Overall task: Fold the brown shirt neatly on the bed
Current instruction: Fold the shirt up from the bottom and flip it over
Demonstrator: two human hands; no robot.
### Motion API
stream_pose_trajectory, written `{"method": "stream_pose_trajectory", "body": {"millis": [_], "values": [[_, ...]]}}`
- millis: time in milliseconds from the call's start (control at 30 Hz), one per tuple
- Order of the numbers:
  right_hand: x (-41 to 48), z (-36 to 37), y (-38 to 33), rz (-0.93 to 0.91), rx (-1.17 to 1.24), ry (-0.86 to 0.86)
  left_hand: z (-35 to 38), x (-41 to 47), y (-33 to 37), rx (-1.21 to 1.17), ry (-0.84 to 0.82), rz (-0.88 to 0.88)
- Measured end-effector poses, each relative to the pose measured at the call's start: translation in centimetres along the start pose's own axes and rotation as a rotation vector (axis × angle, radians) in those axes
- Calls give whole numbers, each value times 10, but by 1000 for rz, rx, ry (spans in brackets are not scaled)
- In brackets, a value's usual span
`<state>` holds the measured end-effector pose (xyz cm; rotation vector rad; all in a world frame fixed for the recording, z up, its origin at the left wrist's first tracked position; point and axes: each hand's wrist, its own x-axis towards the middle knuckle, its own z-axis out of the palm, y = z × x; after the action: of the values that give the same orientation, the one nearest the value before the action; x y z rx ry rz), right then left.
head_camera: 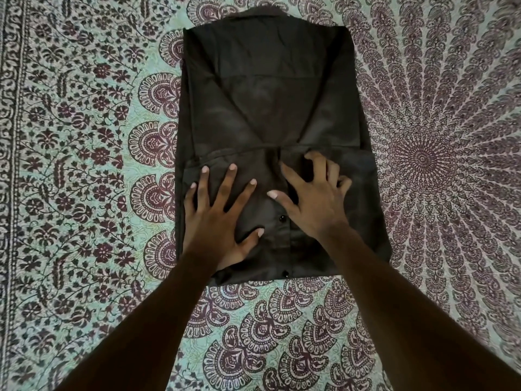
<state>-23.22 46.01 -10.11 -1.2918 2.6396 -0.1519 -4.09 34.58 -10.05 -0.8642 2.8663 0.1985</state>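
Both hands rest on the near half of the shirt (267, 94), which lies sleeves-in, a long dark rectangle on the bed (84, 165). Left hand (217, 221) is flat, fingers spread, pressing the cloth, likely to keep the folds from slipping. Right hand (310, 198) is bent-fingered beside the cuffs (pinching or just pushing, I can't tell). Around the shirt there's only patterned sheet, so I'd guess nothing hinders folding hem toward collar (262, 11)
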Motion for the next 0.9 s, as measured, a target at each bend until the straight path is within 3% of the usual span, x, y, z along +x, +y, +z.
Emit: {"method": "stream_pose_trajectory", "body": {"millis": [200, 300, 367, 433, 500, 733, 800, 900], "values": [[32, -14, -2, 138, -7, -45, -1, 1, 1, 8, -10, -9], [26, -18, -10, 264, 112, 161, -1, 1, 2, -1, 2, -13], [9, -20, -19, 94, 76, 284, 0, 1, 1, 6, 6, -10], [-7, -13, -24, -227, 8, 194, 0, 0, 1, 13, 4, -9], [-14, 0, -16, -388, -61, 41, 1, 1, 1, 9, 8, -8], [-3, 2, 31, 133, -4, -15, 1, 1, 0, -6, -5, 5], [-8, -4, 35, 139, 2, -32, -2, -3, 2, -34, 7, -10], [-38, -13, 38, -13, -22, -54, -5, -24, 6, -82, 87, -24]]}}
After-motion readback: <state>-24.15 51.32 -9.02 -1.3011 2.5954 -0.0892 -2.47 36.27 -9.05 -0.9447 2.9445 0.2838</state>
